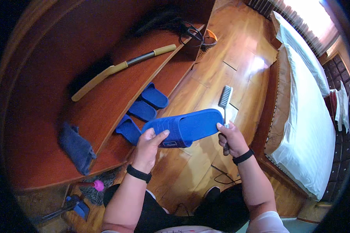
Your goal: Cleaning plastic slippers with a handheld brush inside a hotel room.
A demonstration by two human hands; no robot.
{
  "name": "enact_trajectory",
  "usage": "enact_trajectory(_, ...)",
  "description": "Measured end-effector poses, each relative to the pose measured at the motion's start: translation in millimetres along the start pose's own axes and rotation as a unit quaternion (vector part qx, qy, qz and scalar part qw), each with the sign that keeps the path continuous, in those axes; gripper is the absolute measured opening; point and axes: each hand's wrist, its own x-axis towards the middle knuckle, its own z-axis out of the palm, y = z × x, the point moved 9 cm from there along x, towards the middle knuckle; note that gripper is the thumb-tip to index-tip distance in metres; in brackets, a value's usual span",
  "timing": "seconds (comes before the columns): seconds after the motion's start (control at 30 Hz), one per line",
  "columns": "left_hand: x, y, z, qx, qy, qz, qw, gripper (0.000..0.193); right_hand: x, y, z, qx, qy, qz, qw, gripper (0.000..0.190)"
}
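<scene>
A blue slide sandal (202, 123) is held up between both hands, over the wooden floor. My left hand (151, 141) grips its strap end, thumb on top near the strap. At the other end, my right hand (232, 138) pinches the sole's rim with the thumb. That same hand also holds a brush (226, 97) with grey bristles and a light body, its bristle head pointing away from me. Several more blue slides (154, 97) rest on the lower shelf to the left, partly behind the held one.
On the upper wooden shelf lie a long-handled yellowish tool (113, 70), a folded dark cloth (75, 148) and black cables (191, 35). An orange-rimmed basket (210, 39) stands beyond. A bed with white bedding (306, 122) is on the right. A grey duster (94, 189) and a blue dustpan-like object (81, 208) are lower left.
</scene>
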Motion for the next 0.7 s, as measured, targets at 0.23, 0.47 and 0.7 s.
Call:
enact_trajectory(0.23, -1.6, -8.7, 13.3, -0.115, 0.007, -0.024, 0.993, 0.017, -2.1, -11.4, -6.5, -0.171, 0.09, -0.057, 0.98, 0.023)
enact_trajectory(0.47, -2.0, -12.5, -8.7, -0.106, 0.12, 0.041, 0.986, 0.016, -56.4, -27.2, 28.5, -0.487, 0.088, -0.271, 0.825, 0.025)
enact_trajectory(0.7, -0.9, -11.7, -18.5, -0.036, 0.12, 0.028, 0.992, 0.017, -58.4, -24.9, 63.4, -0.602, -0.086, -0.281, 0.742, 0.031)
